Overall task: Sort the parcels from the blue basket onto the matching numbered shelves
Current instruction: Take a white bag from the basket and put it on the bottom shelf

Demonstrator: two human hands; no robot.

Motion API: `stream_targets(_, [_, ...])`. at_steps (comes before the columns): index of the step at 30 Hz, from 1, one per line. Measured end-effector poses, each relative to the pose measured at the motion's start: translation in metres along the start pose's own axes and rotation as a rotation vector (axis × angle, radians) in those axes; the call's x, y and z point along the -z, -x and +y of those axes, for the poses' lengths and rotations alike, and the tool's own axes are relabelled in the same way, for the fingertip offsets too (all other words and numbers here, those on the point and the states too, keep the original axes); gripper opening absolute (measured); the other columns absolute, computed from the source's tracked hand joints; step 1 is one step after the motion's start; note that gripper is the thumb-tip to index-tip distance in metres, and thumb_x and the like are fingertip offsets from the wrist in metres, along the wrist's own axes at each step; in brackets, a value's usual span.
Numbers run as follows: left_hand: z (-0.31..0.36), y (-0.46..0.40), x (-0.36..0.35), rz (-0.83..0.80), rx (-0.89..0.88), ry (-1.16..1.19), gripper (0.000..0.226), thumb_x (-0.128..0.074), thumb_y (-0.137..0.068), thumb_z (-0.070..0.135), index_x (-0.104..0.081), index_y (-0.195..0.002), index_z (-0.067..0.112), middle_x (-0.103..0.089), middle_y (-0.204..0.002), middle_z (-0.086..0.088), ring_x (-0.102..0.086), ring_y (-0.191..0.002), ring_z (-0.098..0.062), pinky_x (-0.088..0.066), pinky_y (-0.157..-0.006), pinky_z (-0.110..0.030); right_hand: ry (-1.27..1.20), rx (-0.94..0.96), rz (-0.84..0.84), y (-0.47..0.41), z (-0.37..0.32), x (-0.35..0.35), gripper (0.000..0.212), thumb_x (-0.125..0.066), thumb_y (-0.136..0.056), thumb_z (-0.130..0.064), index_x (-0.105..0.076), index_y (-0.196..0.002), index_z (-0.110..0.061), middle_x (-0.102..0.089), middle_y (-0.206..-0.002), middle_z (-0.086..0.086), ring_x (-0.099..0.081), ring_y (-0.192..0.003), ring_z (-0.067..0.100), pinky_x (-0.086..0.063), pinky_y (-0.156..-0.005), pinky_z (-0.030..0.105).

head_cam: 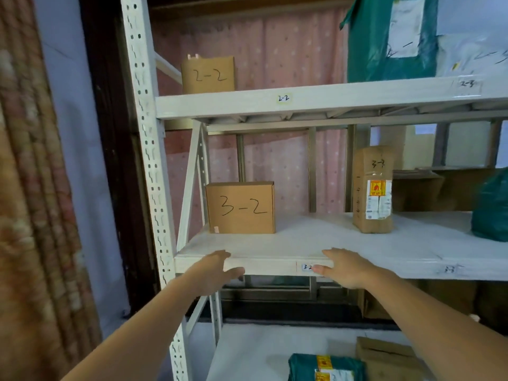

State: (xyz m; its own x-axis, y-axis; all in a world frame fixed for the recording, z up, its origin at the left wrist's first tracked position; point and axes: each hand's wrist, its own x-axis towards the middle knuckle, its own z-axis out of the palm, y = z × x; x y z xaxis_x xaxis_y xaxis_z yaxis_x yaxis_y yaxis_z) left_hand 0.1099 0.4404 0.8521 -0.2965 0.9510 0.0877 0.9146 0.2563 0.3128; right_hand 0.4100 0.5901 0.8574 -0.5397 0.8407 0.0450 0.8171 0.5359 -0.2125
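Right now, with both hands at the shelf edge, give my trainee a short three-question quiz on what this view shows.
1. True or false: the left hand is gripping the box marked 3-2.
2. Multiple choice: the right hand partly covers which shelf label? A) 2-2 B) 3-2 C) 2-3
3. Fill in: the box marked 2-2 stands on the shelf directly ______ the one holding the 3-2 box.

Key
1. False: both hands are open at the front edge of the shelf, apart from the box.
2. B: the 3-2 label sits at the right hand's fingertips.
3. above
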Motion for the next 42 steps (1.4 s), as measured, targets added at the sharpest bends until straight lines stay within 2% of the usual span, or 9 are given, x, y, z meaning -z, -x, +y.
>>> stream_targets(6, [0.035,0.075,-0.038,-0.074,0.030,0.048,0.064,-0.050,-0.098,0.061,-0.041,-0.151,0.026,-0.043,-0.154,0.002,-0.045,-0.138,-0.022,-0.036,-0.112,-0.032,-0.027,0.088,-0.043,0.066,0.031,-0.009,0.073,-0.044,-0.094,-0.069,-0.037,-0.153,-0.025,-0.051,-0.145,0.001,-0.051,-0.124,0.021,-0.043,-0.107,0.040])
stream_targets(9, [0.042,0.107,-0.059,-0.123,0.074,-0.006,0.082,-0.047,-0.095,0.068,-0.026,-0.160,0.023,-0.029,-0.164,-0.003,-0.039,-0.145,-0.025,-0.034,-0.117,-0.038,-0.028,0.089,-0.141,0.097,0.043,-0.017,0.081,-0.047,-0.094,-0.068,-0.029,-0.158,-0.022,-0.027,-0.164,0.007,-0.027,-0.149,0.028,-0.026,-0.121,0.043])
stream_targets(12, [0.048,0.135,-0.071,-0.094,0.132,-0.016,0.091,-0.043,-0.090,0.077,-0.023,-0.160,0.022,-0.035,-0.162,-0.005,-0.046,-0.140,-0.026,-0.040,-0.113,-0.041,-0.076,0.097,-0.234,0.118,0.049,-0.026,0.108,-0.045,-0.075,-0.085,-0.018,-0.161,-0.025,-0.010,-0.168,0.006,-0.009,-0.155,0.026,-0.015,-0.125,0.047])
stream_targets(14, [0.048,0.146,-0.072,-0.044,0.167,0.019,0.093,-0.041,-0.089,0.080,-0.025,-0.159,0.023,-0.033,-0.164,-0.002,-0.044,-0.142,-0.026,-0.039,-0.114,-0.042,-0.119,0.104,-0.223,0.123,0.044,-0.032,0.113,-0.043,-0.070,-0.087,-0.017,-0.161,-0.025,-0.011,-0.168,0.006,-0.014,-0.155,0.026,-0.019,-0.124,0.046])
stream_targets(18, [0.044,0.164,-0.061,-0.025,0.183,0.001,0.092,-0.039,-0.088,0.082,-0.026,-0.159,0.026,-0.033,-0.164,0.001,-0.040,-0.145,-0.026,-0.037,-0.116,-0.043,-0.073,0.157,-0.231,0.126,0.016,-0.038,0.096,-0.047,-0.085,-0.077,-0.021,-0.160,-0.023,-0.016,-0.167,0.007,-0.019,-0.153,0.029,-0.021,-0.121,0.047])
stream_targets(21, [0.032,0.186,-0.057,-0.032,0.207,-0.042,0.092,-0.040,-0.088,0.081,-0.027,-0.159,0.024,-0.035,-0.162,0.000,-0.039,-0.145,-0.025,-0.035,-0.116,-0.043,-0.027,0.225,-0.238,0.118,-0.009,-0.053,0.110,-0.037,-0.069,-0.097,-0.029,-0.156,-0.030,-0.031,-0.163,0.003,-0.035,-0.146,0.025,-0.031,-0.120,0.047])
stream_targets(26, [-0.033,0.236,-0.064,-0.129,0.386,-0.116,0.109,-0.030,-0.077,0.094,-0.025,-0.160,0.023,-0.027,-0.166,0.001,-0.030,-0.151,-0.024,-0.028,-0.122,-0.046,0.047,0.336,-0.306,0.111,-0.073,-0.099,0.097,-0.045,-0.086,-0.080,-0.018,-0.161,-0.024,-0.017,-0.167,0.004,-0.020,-0.153,0.026,-0.020,-0.124,0.045])
stream_targets(37, [-0.192,0.405,-0.099,-0.310,0.659,-0.129,0.111,-0.035,-0.080,0.092,-0.022,-0.161,0.017,-0.020,-0.168,-0.003,-0.017,-0.155,-0.023,-0.019,-0.125,-0.043,0.106,0.628,-0.622,0.149,-0.260,-0.252,0.084,-0.048,-0.092,-0.070,-0.031,-0.157,-0.019,-0.032,-0.162,0.008,-0.034,-0.147,0.027,-0.029,-0.119,0.041])
stream_targets(42, [-0.244,0.462,-0.127,-0.372,0.744,-0.076,0.107,-0.038,-0.081,0.090,-0.027,-0.160,0.018,-0.023,-0.168,-0.004,-0.019,-0.155,-0.023,-0.019,-0.125,-0.040,0.196,0.695,-0.732,0.166,-0.307,-0.320,0.092,-0.045,-0.089,-0.076,-0.022,-0.160,-0.022,-0.023,-0.166,0.003,-0.027,-0.151,0.023,-0.025,-0.121,0.039])
